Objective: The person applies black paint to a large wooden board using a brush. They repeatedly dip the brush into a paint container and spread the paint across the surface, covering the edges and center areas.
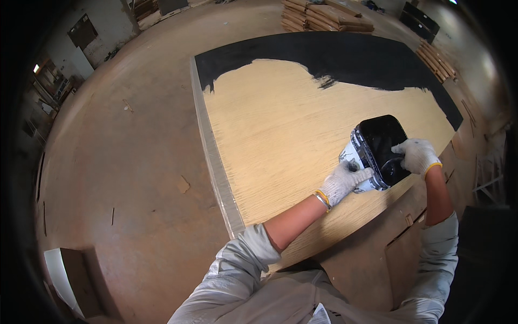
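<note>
White tub (352,153), black paint (384,141) inside | left grip (341,182) clasps side | right grip (418,156) curled, hold unclear

Around me spreads a wide, dusty brown floor (135,162), marked by a torn brown scrap (185,184) and a thin dark strip (113,216) over on my left. A pale, worn wall (110,22) stands at the far left, with a dark square patch (82,31) in it. Ahead of me I see a pile of flat brown packages (329,18), and to my right a smaller brown stack (436,60) near a black boxy object (419,21). A bright light (452,1) shows at the top right, above a pale right-hand wall (470,46)
</note>
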### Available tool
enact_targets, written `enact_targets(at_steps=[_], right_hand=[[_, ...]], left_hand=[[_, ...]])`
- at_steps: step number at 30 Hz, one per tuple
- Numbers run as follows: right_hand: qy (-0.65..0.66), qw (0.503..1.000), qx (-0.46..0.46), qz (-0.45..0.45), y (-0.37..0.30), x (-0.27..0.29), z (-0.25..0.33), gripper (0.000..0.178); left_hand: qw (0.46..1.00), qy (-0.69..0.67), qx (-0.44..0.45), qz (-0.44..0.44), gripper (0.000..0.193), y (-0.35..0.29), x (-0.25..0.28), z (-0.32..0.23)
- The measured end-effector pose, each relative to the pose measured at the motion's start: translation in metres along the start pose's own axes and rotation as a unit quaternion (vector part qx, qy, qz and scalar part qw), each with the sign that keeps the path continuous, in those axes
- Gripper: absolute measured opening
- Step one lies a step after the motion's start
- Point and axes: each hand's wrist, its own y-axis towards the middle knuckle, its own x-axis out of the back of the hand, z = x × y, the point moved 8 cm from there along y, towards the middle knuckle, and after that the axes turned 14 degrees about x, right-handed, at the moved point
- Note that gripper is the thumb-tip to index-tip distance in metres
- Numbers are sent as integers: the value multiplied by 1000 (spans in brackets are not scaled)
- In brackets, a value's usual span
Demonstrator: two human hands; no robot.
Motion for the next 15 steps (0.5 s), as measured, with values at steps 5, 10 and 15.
enact_targets(at_steps=[5,10,15], right_hand=[[14,993,-92,-66,-22,-17,-22,50],[140,941,-229,-204,-74,-7,-9,57],[298,830,-229,-412,-116,-35,-14,63]], left_hand=[[996,3,-51,-71,72,-71,101,32],[964,-133,-93,-209,36,-186,247,99],[915,-145,-64,-370,21,-273,345,211]])
